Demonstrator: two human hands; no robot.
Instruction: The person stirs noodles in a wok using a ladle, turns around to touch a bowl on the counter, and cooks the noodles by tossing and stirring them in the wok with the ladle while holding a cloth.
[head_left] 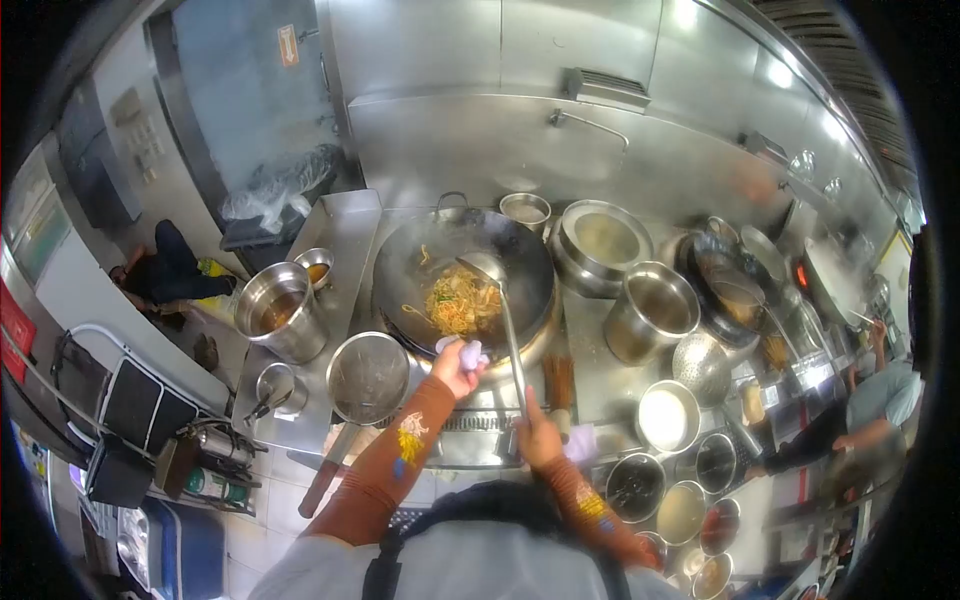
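Dark, blackened metal curves up around the noodles [465,308], which lie heaped in the bottom of the wok [405,255] in front of you, a few strands stuck higher on its left side. Your left hand [458,368] is curled around a pale lilac cloth [479,355], pinching it at the near edge of the wok. Your right hand [540,438] has its fingers wrapped around the handle of a long ladle [511,340], just outside the wok's near side; the ladle's bowl sits inside the wok, against the noodles. On the table [590,385], to the left of the wok and nearer you, you have a round mesh strainer [368,378], with a tall steel pot [283,318] of brownish liquid farther left of the wok. Just to the right of the wok's near side stands a bristle brush [559,383]. Another steel pot [652,315] is to the wok's right, and a wide pot [605,238] of cloudy liquid sits beyond its right rim. Well to the right of the wok, you can see another person [882,395].
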